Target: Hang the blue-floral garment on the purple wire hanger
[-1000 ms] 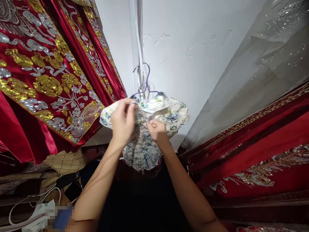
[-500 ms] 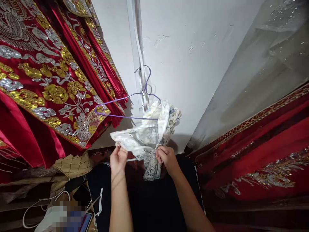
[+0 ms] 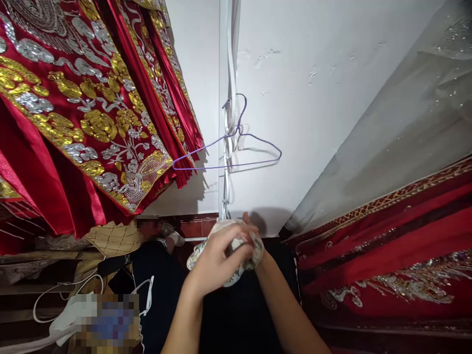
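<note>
A light garment with a floral print (image 3: 196, 254) is bunched up low in front of me, between my hands. My left hand (image 3: 223, 258) lies over it from the near side, its fingers curled onto the cloth. Behind the bundle is my right hand (image 3: 251, 225), mostly covered by cloth and by the left hand; a fingertip sticks up and the wrist shows at the right. Above them a purple wire hanger (image 3: 254, 166) hangs bare from a white cord (image 3: 231, 59) against the wall.
Red costumes with gold and silver sequins (image 3: 99, 125) hang at the left. At the right are a red embroidered garment (image 3: 398, 250) and sheer grey fabric (image 3: 368, 162). A white cable (image 3: 37, 300) and blurred items lie at the lower left. A person's foot (image 3: 177, 238) shows beyond.
The garment has come off the hanger and is now bunched in my hands, lower down. My left hand has moved right, across the cloth. The hanger now hangs freely.
</note>
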The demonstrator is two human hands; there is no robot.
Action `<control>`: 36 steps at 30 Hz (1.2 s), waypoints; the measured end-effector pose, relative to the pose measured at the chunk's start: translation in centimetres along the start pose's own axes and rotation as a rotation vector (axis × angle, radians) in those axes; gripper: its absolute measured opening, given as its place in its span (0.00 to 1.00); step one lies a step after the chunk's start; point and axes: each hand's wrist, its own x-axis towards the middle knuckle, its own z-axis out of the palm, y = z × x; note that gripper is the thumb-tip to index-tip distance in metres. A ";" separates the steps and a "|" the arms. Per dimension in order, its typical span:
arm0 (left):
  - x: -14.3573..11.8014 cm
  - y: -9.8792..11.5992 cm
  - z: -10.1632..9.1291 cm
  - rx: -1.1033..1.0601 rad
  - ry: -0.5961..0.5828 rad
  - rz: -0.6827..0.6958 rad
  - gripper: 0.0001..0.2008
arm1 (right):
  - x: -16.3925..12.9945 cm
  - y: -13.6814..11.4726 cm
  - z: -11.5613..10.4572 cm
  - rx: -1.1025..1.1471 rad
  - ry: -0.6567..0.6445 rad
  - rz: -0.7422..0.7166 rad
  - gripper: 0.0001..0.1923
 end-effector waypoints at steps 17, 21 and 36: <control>-0.4 -5.0 -12.8 0.812 -0.359 -0.489 0.16 | 8.6 -12.0 -7.8 -0.706 0.365 -0.377 0.19; -0.5 -4.2 -14.8 0.885 -0.323 -0.526 0.13 | 7.8 -10.8 -10.0 -0.773 0.362 -0.323 0.10; 10.2 2.5 -12.8 0.857 0.146 0.255 0.19 | -1.5 -14.2 -9.1 -0.900 0.369 -0.238 0.11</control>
